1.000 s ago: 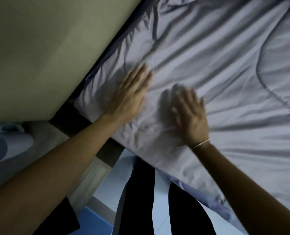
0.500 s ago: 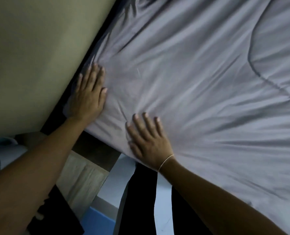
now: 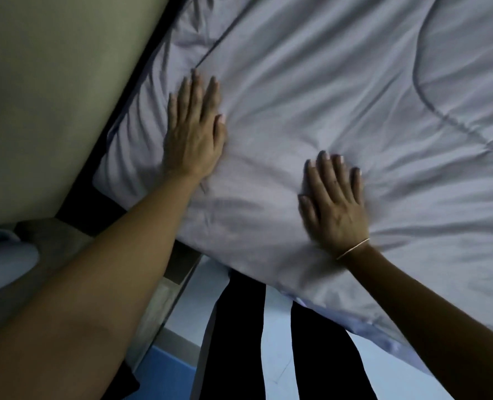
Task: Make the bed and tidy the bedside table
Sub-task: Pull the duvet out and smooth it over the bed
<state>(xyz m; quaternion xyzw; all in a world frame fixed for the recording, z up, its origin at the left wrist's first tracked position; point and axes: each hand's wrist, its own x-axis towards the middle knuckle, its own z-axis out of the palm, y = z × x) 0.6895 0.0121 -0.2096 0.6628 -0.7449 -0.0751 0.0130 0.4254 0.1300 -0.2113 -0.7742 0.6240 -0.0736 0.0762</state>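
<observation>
Left hand (image 3: 194, 134), right hand (image 3: 333, 204): flat, fingers straight, pressed on wrinkled grey-lilac quilted cotton duvet (image 3: 340, 82). Risk: creases bunched by uneven pressure.

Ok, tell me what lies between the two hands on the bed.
Only wrinkled grey cover, head view: bare creased fabric between left hand and right hand.

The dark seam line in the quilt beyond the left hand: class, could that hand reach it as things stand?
Probably yes. The left hand lies flat on the quilt, fingertips just short of the dark seam line. Only bare fabric lies between, and nothing blocks the way.
</observation>
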